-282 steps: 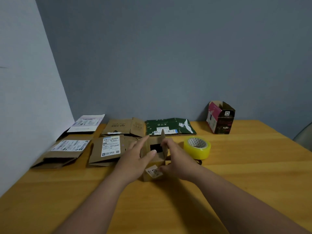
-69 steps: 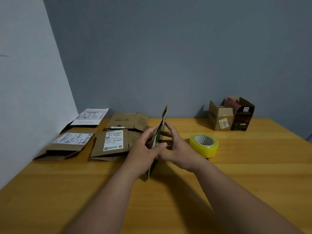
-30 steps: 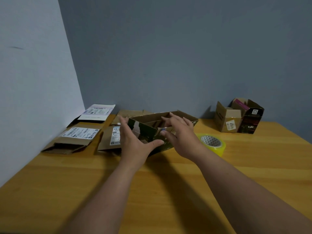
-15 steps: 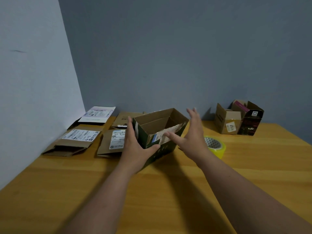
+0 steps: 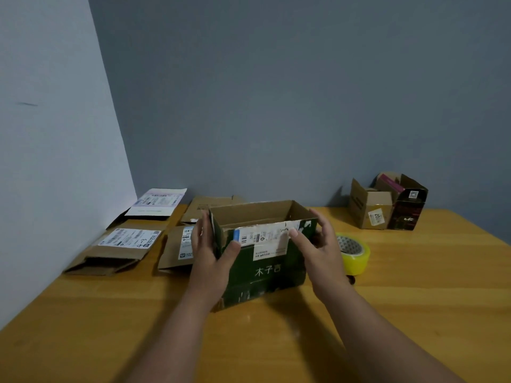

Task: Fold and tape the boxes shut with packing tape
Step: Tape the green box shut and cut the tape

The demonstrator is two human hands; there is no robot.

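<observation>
Since half a second ago, the green box [image 5: 265,261] has swung round so its long printed side faces the viewer, and the right hand [image 5: 318,250], which was spread in the air beside it, has closed in on its right end.

Head view: the green box stands upright on a wooden table [image 5: 414,313], near the middle, with its top open and the brown inside showing. A white shipping label [image 5: 262,239] runs along the upper edge of the near side, with white characters printed lower down. The left hand [image 5: 210,255] holds the box's left end, thumb pressed on the near face and fingers straight up along the left wall. The right hand grips the right end, thumb tip on the label at the near rim and fingers curled round the corner.

Just right of the box, partly behind the right hand, a yellow tape roll [image 5: 355,255] lies flat on the table. At the far right, near the back wall, stand a small brown box [image 5: 367,211] with its flaps up and a dark box [image 5: 406,208] touching it. On the left side lie four flattened boxes: one with a label [image 5: 121,250] near the side wall, one with a pale label [image 5: 154,203] farther back, one [image 5: 177,250] partly hidden behind the left hand, and a plain one [image 5: 210,208] behind the green box.
</observation>
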